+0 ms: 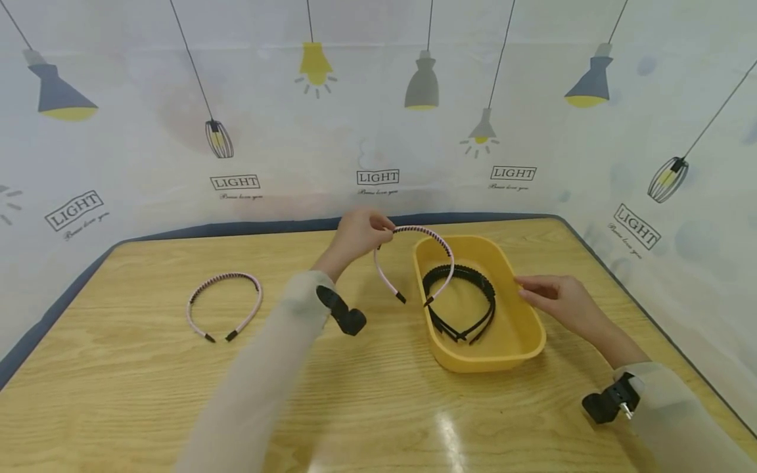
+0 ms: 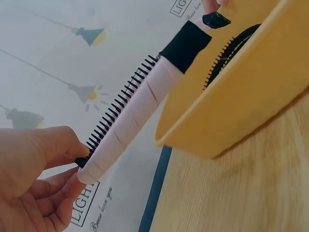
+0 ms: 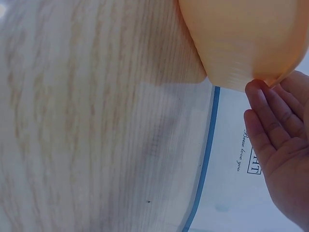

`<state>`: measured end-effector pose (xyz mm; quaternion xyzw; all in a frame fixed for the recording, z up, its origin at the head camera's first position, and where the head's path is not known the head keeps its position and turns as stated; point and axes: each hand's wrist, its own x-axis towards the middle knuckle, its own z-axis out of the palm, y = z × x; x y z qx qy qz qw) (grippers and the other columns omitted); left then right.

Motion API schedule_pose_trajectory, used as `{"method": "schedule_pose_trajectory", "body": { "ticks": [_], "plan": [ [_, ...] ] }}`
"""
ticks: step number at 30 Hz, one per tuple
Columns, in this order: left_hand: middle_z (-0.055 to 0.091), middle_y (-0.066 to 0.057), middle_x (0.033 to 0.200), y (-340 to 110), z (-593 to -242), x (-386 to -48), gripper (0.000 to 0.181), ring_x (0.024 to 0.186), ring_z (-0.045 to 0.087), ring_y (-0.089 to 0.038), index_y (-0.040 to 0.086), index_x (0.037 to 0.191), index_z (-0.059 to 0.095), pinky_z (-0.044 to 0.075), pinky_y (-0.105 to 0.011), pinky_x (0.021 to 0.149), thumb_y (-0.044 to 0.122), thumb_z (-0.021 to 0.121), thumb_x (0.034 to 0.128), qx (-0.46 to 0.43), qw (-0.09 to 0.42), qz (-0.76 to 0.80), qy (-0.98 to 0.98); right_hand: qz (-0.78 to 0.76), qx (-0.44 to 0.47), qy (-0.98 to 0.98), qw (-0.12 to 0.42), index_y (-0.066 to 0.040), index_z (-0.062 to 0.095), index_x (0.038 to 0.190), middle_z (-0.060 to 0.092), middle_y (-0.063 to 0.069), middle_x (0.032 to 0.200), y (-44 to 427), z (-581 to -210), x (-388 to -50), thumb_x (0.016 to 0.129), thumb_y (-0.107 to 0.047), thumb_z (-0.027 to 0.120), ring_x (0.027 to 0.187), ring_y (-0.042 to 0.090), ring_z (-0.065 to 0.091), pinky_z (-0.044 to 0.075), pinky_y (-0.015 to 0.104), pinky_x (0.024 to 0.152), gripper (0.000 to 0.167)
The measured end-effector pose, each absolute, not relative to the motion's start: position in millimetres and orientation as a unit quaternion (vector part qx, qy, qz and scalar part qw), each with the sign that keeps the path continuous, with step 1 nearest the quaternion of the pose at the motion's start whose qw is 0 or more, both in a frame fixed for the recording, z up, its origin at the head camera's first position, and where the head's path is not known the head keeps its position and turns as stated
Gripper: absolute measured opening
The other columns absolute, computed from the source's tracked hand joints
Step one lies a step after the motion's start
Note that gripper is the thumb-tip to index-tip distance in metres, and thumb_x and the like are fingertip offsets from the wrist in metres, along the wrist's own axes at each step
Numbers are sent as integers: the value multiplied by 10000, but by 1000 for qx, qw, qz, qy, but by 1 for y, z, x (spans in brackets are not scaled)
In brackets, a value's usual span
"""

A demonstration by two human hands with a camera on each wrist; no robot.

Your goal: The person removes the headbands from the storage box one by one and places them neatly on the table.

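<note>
In the head view my left hand [image 1: 359, 238] pinches the top of a pink headband [image 1: 445, 246] with a dark toothed inner side. One dark tip of it overlaps the left rim of the yellow basket [image 1: 529, 328]; the other is left of the rim. The left wrist view shows thumb and fingers of my left hand [image 2: 41, 176] on that pink headband [image 2: 123, 121]. Black headbands [image 1: 487, 292] lie inside the basket. My right hand [image 1: 562, 301] touches the basket's right rim; in the right wrist view the fingers [image 3: 270, 108] are nearly straight against its outside.
A second pink headband [image 1: 190, 305] lies on the wooden table [image 1: 367, 407], left of my left forearm. Behind the table stands a pale wall covering [image 1: 284, 131] printed with lamps. The table's dark blue border [image 1: 266, 227] runs along its back.
</note>
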<state>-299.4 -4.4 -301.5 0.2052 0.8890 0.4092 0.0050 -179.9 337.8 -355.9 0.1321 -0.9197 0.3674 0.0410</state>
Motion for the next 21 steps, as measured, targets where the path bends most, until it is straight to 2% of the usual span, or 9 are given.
{"method": "schedule_pose_trajectory", "body": {
  "ticks": [5,15,21],
  "plan": [
    [647,-63,951,-21,-302,-300,186,883,589,-191,63,979,712,501,-321,695,147,629,835,194,1,405,893,366,135,-920,45,66,582,1186,609,219,1112,337,-354,-179,912,-172,581,884,-67,559,486,155,723,363],
    [639,-89,989,-60,-306,-302,186,902,583,-220,81,988,712,495,-356,722,148,617,842,160,2,391,906,365,135,-920,46,63,578,1193,607,214,1119,338,-357,-180,915,-180,577,878,-107,534,480,146,727,369],
    [640,-121,1005,-82,-309,-301,202,908,590,-245,51,998,707,495,-365,715,126,608,839,156,-2,383,910,366,133,-920,41,59,573,1201,600,216,1132,339,-357,-180,916,-188,575,883,-113,529,479,147,733,377]
  ]
}}
